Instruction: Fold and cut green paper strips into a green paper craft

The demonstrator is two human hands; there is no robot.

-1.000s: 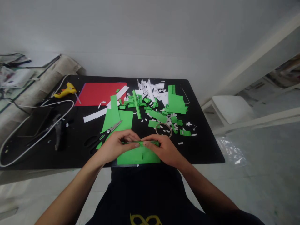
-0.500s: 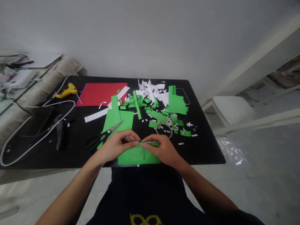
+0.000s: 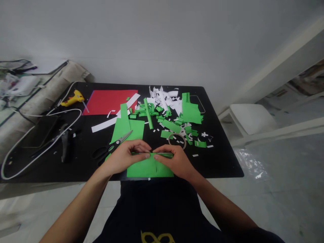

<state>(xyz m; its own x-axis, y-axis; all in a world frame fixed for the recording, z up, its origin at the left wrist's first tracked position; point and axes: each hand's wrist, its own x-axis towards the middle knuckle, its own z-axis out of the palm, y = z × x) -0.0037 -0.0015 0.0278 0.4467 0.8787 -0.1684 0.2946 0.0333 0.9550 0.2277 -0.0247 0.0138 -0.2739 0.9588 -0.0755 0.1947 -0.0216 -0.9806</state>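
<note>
A green paper sheet (image 3: 144, 167) lies at the table's front edge, its far side folded into a narrow raised edge. My left hand (image 3: 129, 153) pinches that edge near its middle, thumb on the near side and fingers behind. Just to the right, my right hand (image 3: 174, 160) pinches the same edge, its thumb close to the left thumb. A short dark slit or crease shows in the sheet below the thumbs. Black-handled scissors (image 3: 113, 144) rest beside my left hand, blades over another green sheet (image 3: 136, 127).
Green scraps (image 3: 172, 125) and crumpled white paper (image 3: 163, 96) spread across the black table (image 3: 215, 162). A tape ring (image 3: 184, 140) lies right of centre. Red paper (image 3: 108, 101), a yellow glue gun (image 3: 76, 98), a white cable (image 3: 30, 158) and a black-handled tool (image 3: 65, 145) are leftward.
Both hands stay on the folded edge with only slight finger shifts. The flap lying on the near part of the green sheet has changed shape, and a dark slit or crease now shows.
</note>
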